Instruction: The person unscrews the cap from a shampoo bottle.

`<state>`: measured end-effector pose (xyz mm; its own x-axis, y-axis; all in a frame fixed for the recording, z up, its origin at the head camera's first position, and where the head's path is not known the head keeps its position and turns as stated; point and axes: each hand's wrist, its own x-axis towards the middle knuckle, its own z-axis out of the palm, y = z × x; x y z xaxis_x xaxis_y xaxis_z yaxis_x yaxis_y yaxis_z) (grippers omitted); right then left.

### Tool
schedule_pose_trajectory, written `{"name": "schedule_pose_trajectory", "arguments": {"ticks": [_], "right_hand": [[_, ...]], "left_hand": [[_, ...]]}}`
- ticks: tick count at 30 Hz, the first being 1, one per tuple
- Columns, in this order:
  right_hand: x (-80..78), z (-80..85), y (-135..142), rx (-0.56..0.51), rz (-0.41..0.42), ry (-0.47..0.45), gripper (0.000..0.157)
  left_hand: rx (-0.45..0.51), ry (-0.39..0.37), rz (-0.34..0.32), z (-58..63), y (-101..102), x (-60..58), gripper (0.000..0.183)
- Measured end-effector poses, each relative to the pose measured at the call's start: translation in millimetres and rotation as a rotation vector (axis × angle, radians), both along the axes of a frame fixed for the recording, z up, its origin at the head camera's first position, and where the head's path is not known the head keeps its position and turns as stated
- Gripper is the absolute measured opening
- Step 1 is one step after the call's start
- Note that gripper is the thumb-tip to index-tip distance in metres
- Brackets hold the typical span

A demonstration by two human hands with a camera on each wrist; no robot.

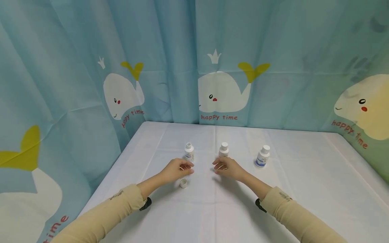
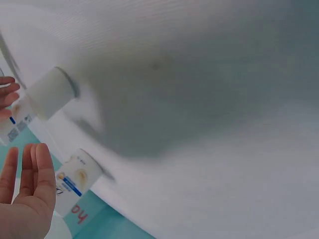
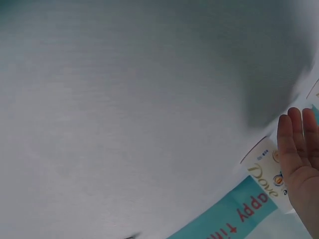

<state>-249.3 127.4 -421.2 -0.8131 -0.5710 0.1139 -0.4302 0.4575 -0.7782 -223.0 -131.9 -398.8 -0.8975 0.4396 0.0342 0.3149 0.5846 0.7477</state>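
A small white bottle (image 1: 189, 153) stands uncapped, its threaded neck showing, just beyond my left hand (image 1: 177, 169). That hand is held with fingers loosely bent and nothing between them. Nearer to me, the white cap (image 1: 183, 183) rests on the table below the left wrist; it looks large in the left wrist view. My right hand (image 1: 229, 168) hovers in front of a capped white bottle (image 1: 224, 149) and partly hides its lower part. In the right wrist view its fingers (image 3: 294, 134) are extended beside a bottle labelled Dove (image 3: 264, 172).
Another capped white bottle (image 1: 262, 156) with a blue label band stands to the right of my right hand. A white cloth covers the table (image 1: 304, 168). Blue curtains (image 1: 170, 40) with whale prints hang along the back and sides.
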Motion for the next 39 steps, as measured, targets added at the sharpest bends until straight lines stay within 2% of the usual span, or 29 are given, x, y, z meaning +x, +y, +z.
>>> {"name": "schedule_pose_trajectory", "arguments": {"ticks": [6,12,19,24,31,39], "right_hand": [[4.8,-3.1,12,0.002,0.005,0.013,0.028],[8.8,-1.2,26,-0.009,-0.005,0.005,0.029],[13.0,1.7,43,-0.009,-0.040,-0.004,0.028],[16.0,4.0,53,0.002,-0.077,-0.019,0.029],[15.6,5.5,60,-0.011,-0.077,-0.007,0.031],[16.4,6.4,63,-0.023,-0.123,-0.017,0.030]], "left_hand": [[0.013,0.018,-0.023,4.0,10,-5.2,0.029],[0.026,0.032,-0.008,6.5,19,-9.8,0.028],[0.032,-0.003,0.001,11.5,31,-14.0,0.030],[0.037,0.019,0.014,15.7,36,-18.2,0.029],[0.045,0.033,0.025,22.0,46,-27.1,0.030],[0.086,0.031,0.053,24.5,55,-35.7,0.032]]}}
